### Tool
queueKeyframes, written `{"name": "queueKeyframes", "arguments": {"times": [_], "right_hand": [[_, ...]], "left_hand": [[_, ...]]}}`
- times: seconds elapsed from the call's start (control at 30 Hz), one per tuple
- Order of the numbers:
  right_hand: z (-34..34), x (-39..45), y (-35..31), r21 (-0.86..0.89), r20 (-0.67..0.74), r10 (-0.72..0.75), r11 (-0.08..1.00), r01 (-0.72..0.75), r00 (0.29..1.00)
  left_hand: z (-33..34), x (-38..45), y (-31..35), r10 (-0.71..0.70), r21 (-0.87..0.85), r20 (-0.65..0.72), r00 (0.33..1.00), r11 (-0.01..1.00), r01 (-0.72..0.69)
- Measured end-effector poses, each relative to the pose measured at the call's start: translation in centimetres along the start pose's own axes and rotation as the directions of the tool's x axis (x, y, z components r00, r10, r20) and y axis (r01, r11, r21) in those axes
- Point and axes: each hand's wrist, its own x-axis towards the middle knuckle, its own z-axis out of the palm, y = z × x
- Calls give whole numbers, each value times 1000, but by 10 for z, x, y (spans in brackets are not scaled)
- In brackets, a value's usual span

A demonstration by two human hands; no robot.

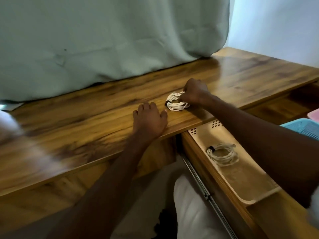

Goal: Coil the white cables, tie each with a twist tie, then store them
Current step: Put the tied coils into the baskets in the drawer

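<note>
A coiled white cable [177,101], bound at its left end by a dark twist tie [167,102], is seen lying on the wooden desk top [86,121] near the front edge. The far side of the coil is gripped by the right hand [196,93], whose fingers are curled round the strands. The left hand [149,117] is laid flat on the desk just beside the coil, palm down, its fingers relaxed and slightly spread, nothing being held; its thumb is near the coil, though whether contact is made cannot be told. Below the desk edge, to the right, an open wooden drawer [195,152] is shown, in which a beige plastic tray [241,178] is seated. A second coiled white cable [222,155], also bound with a dark tie, is lying in that tray. A blue perforated basket [303,129] is partly visible at the right edge. A pale green curtain [103,40] is draped onto the back of the desk.
</note>
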Motion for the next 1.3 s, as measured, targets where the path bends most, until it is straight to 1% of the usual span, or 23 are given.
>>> {"name": "queueKeyframes", "arguments": {"times": [0.07,0.13,0.2,0.27,0.37,0.4,0.47,0.53,0.57,0.6,0.63,0.7,0.73,0.8,0.9,0.97,1.07,1.1,1.13,1.2,1.27,1.3], "right_hand": [[-8,-3,15,87,-25,65,994,-63,998],[-21,-11,38,224,-36,155,964,-143,987],[-41,-26,66,334,-42,240,918,-213,970],[-66,-43,100,383,-67,283,893,-237,957],[-104,-71,152,435,-141,349,863,-258,926],[-117,-83,173,448,-178,383,852,-272,906],[-136,-105,216,452,-258,475,829,-329,841],[-155,-131,266,446,-358,580,795,-412,731],[-165,-144,290,448,-410,627,771,-453,663],[-172,-154,312,450,-446,661,748,-487,603],[-178,-164,329,442,-466,686,728,-524,559],[-186,-176,357,406,-473,725,684,-606,501],[-187,-180,370,390,-457,744,660,-642,487],[-181,-182,384,355,-404,774,624,-696,488],[-167,-175,394,252,-352,773,622,-742,529],[-158,-171,394,186,-341,759,633,-751,555],[-150,-166,392,149,-306,725,677,-721,617],[-150,-167,387,129,-321,704,695,-707,634],[-153,-169,382,105,-365,669,721,-685,648],[-164,-185,363,88,-463,549,809,-581,696],[-179,-219,343,132,-495,388,918,-374,777],[-184,-241,332,161,-493,314,949,-269,811]], "left_hand": [[-1,2,0,25,-26,6,1000,999,-25],[-1,3,8,140,-127,-12,990,982,-141],[1,1,35,275,-258,-29,961,927,-273],[2,-3,79,412,-350,-6,911,853,-388],[5,-8,150,591,-420,27,806,739,-527],[6,-11,177,639,-434,30,769,701,-566],[9,-17,219,708,-436,48,705,650,-623],[14,-26,261,767,-418,53,640,599,-683],[17,-32,280,783,-413,56,620,583,-699],[21,-38,295,790,-410,57,610,575,-708],[25,-44,306,792,-406,64,608,577,-709],[33,-60,325,795,-402,80,602,578,-710],[36,-68,333,798,-404,87,596,575,-711],[40,-83,340,802,-397,92,590,573,-717],[42,-100,342,796,-380,97,598,585,-717],[40,-112,340,790,-371,82,608,591,-717],[34,-132,338,796,-373,57,603,577,-727],[32,-138,338,795,-377,52,604,576,-725],[30,-145,338,791,-379,49,610,580,-721],[23,-163,338,774,-390,64,630,600,-698],[10,-189,340,758,-456,144,637,622,-637],[3,-202,342,761,-498,192,620,620,-607]]}}
